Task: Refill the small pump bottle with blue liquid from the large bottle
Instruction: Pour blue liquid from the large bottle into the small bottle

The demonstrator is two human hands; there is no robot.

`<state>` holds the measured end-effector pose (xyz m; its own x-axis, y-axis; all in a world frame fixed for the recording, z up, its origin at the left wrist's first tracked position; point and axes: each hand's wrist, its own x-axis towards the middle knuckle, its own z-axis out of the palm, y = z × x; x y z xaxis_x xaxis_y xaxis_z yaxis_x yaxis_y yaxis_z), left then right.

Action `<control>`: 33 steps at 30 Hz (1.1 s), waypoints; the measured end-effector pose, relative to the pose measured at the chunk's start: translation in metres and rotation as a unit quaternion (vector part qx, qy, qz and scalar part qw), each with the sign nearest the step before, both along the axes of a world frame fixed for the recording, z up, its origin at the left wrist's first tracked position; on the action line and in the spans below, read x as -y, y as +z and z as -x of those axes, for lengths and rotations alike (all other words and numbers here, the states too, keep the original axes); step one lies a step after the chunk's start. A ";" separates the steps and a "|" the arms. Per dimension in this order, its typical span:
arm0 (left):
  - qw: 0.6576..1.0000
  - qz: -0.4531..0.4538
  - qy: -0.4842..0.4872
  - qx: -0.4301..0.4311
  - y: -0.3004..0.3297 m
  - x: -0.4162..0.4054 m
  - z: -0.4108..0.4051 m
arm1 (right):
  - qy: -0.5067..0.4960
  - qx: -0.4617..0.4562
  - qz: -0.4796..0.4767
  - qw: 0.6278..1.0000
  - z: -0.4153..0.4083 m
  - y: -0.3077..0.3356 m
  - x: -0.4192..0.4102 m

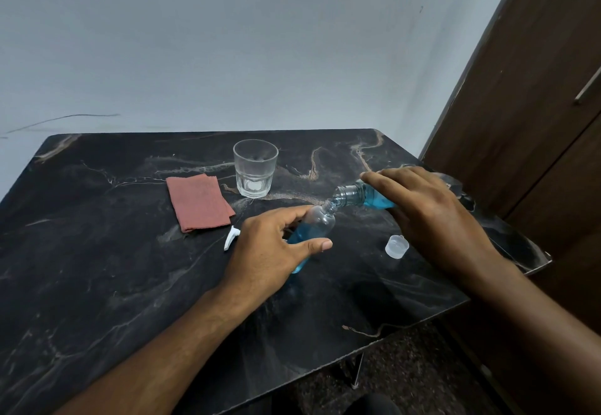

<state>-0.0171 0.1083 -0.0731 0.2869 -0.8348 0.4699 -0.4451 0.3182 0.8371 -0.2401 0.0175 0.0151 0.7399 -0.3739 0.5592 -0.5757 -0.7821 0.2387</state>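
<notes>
My left hand (pixel 270 248) grips the small clear bottle (pixel 320 222), tilted with its open neck up and to the right; blue liquid fills its lower part. My right hand (pixel 429 213) holds the large bottle (pixel 357 195) tipped nearly level, its open mouth touching the small bottle's neck. Blue liquid lies in the large bottle's neck and body. The white pump head (pixel 231 238) lies on the table left of my left hand. The large bottle's translucent cap (pixel 396 246) lies on the table below my right hand.
An empty drinking glass (pixel 255 167) stands at the back of the dark marble table (pixel 97 252). A folded reddish cloth (pixel 198 201) lies left of it. A brown wooden door (pixel 536 105) rises close to the table's right edge.
</notes>
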 end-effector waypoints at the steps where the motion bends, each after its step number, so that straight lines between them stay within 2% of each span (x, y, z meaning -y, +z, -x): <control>1: 1.000 0.002 0.000 0.000 0.000 0.000 0.000 | 0.000 -0.001 -0.001 1.000 0.000 0.000 0.000; 33: 1.000 -0.010 -0.001 -0.003 0.002 -0.001 0.000 | 0.011 -0.013 0.005 1.000 0.000 0.003 0.002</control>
